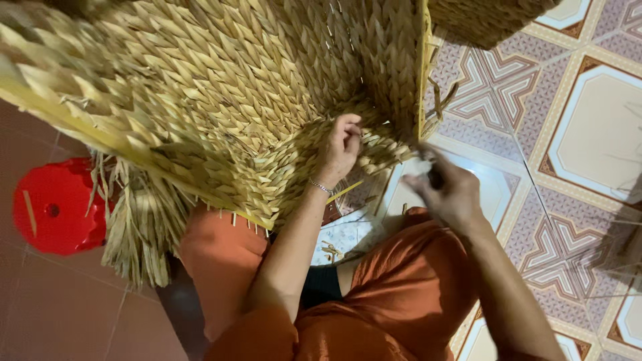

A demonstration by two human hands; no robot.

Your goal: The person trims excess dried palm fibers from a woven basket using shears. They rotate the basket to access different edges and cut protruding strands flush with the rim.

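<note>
Across the upper left of the frame lies a woven straw basket (221,87); the left hand (340,148) pinches its braided edge, fingers closed on a strand. Right of centre, the right hand (449,190) is closed on a small dark tool (435,178) — blurred — above the orange trousers (401,294).

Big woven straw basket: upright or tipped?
Tipped. The woven straw basket leans over the orange-clad lap, its yellow rim turned sideways. The left hand pinches its weave.

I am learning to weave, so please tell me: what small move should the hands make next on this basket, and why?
Probably the right hand should pull its strand tight. The left hand pinches the weave at the lower edge of the straw basket, and the right hand, blurred, grips something dark just off that edge. Loose ends stick out nearby, so the edge looks unfinished.
</note>
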